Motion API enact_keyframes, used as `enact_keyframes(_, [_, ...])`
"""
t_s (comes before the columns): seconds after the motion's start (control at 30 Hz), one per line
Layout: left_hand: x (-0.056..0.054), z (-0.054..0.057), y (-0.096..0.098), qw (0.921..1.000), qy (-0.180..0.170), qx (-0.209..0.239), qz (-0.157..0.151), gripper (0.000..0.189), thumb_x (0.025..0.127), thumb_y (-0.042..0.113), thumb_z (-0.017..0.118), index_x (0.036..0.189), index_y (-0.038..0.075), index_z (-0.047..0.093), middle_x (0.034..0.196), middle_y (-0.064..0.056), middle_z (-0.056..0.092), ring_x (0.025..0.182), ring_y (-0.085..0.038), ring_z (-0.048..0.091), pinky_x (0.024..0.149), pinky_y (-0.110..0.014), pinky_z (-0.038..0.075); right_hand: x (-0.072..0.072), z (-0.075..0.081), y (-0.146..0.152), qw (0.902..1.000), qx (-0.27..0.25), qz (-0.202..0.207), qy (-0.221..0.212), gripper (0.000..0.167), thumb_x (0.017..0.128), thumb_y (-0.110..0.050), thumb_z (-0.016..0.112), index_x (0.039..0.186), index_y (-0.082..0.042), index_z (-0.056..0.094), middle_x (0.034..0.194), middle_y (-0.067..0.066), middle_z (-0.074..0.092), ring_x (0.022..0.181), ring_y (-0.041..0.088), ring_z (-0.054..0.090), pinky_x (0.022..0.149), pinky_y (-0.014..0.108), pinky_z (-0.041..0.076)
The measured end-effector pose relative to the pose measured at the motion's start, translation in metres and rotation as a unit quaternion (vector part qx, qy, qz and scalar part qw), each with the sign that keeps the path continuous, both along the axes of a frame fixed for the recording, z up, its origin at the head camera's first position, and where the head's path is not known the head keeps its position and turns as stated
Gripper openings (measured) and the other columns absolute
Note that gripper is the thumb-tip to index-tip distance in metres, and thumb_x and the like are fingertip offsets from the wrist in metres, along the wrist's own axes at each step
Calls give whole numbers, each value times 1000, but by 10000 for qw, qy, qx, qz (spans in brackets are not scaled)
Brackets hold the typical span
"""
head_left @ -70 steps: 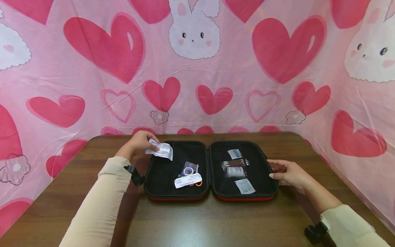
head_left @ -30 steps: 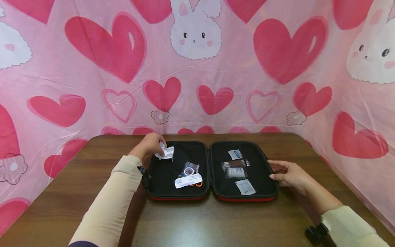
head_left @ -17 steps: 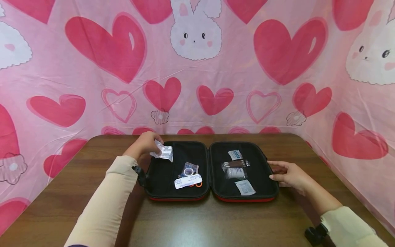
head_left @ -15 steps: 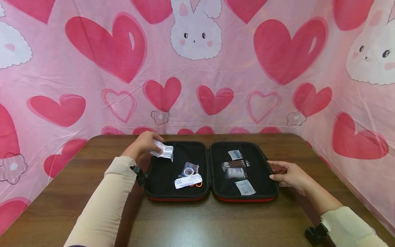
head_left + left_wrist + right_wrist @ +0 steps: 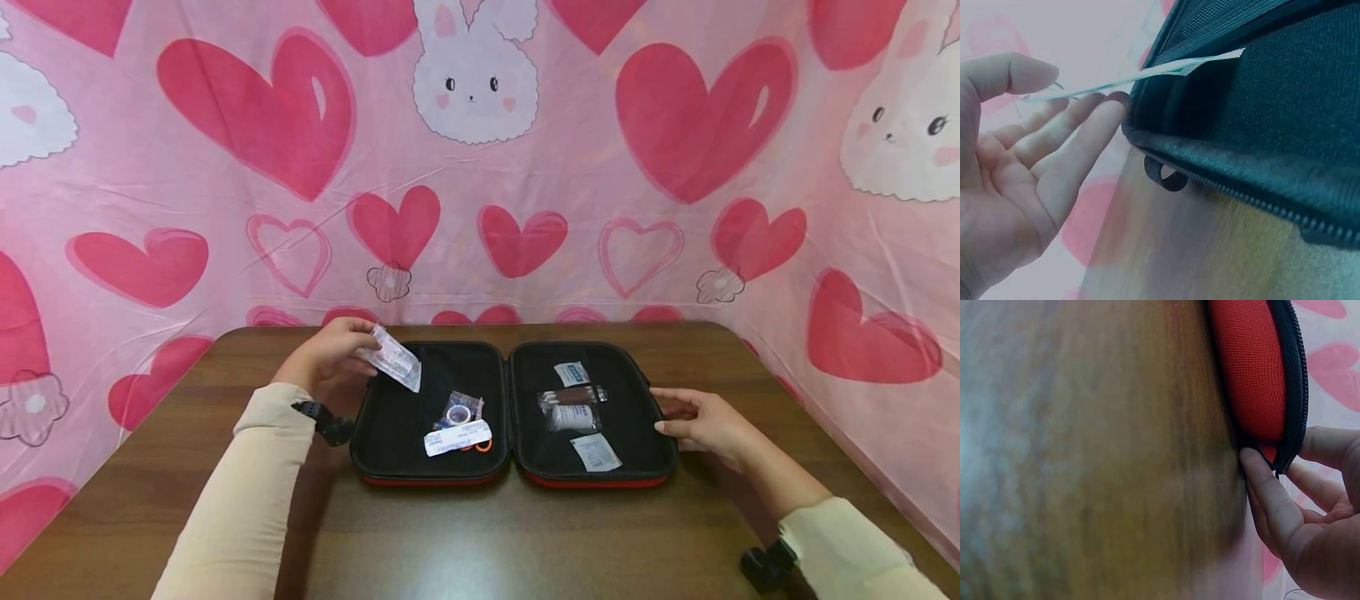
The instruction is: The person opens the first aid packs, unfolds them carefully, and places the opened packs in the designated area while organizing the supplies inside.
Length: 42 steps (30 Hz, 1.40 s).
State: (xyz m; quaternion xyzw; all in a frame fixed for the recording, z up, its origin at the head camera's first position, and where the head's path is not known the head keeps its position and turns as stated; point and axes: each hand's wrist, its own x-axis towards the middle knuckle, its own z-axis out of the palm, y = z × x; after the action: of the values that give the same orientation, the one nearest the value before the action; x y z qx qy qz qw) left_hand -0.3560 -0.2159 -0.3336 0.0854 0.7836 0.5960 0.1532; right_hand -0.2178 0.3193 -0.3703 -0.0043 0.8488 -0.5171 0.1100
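Note:
My left hand point(image 5: 330, 352) pinches a white printed packet point(image 5: 394, 360) by one end, between thumb and fingers. The packet slants over the back left corner of an open black-lined zip case point(image 5: 390, 433); the left wrist view shows it edge-on as a thin strip point(image 5: 1179, 65). At the case's right side, my right hand point(image 5: 708, 425) grips the rim. In the right wrist view, the red outer shell point(image 5: 1254, 375) rises beside those fingers. The left half holds a roll of tape point(image 5: 458, 414), a long white packet point(image 5: 457, 438) and orange handle loops point(image 5: 483, 446) partly under it.
In the case's right half lie a small white-and-blue sachet point(image 5: 572, 373), a clear packet of swabs point(image 5: 573, 395), a wrapped white roll point(image 5: 572, 417) and a pale square sachet point(image 5: 596, 452). The case rests on a wooden table point(image 5: 450, 542) before a pink heart-patterned cloth point(image 5: 570, 175).
My left hand moved right over the case, then back left. The packet, bunched a second ago, now stretches out flatter with its held end raised. The right hand stays at the rim.

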Motion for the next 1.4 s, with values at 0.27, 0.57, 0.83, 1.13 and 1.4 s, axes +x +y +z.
enact_keyframes(0.27, [5,6,-10,9982,205,-563,55,48,89,-1,63,133,-12,47,104,-20,63,76,-21,67,79,-51,55,0,0,0,10000,-27,18,16,71,87,-10,73,144,9,36,122,32,55,96,27,65,79,47,57])
enact_keyframes(0.57, [7,3,-14,9920,598,-1033,397,37,85,-7,67,120,-16,60,100,-20,65,75,-19,63,84,-48,55,0,-1,1,10000,-24,-18,19,72,86,-10,74,144,8,37,121,32,55,94,26,65,78,46,57])
enact_keyframes(0.83, [6,-2,-12,9912,562,-908,780,27,86,-7,65,111,-17,64,91,-14,64,73,-19,63,83,-45,56,0,-2,1,10000,-44,6,45,71,87,-11,74,144,8,36,121,32,54,95,26,64,78,46,57])
enact_keyframes(1.13, [2,-3,-9,9916,121,-842,977,35,86,-7,66,118,-17,60,89,-11,66,72,-16,65,85,-42,55,0,-1,2,9999,-58,23,79,70,87,-9,73,144,9,36,120,31,55,95,26,65,78,46,57])
enact_keyframes(1.4, [0,-3,-6,9928,-520,-214,1061,37,88,-6,63,124,-16,56,89,-10,62,71,-16,65,85,-39,55,-1,-2,1,10000,0,5,55,71,87,-10,74,144,8,37,121,30,55,95,26,65,79,47,57])
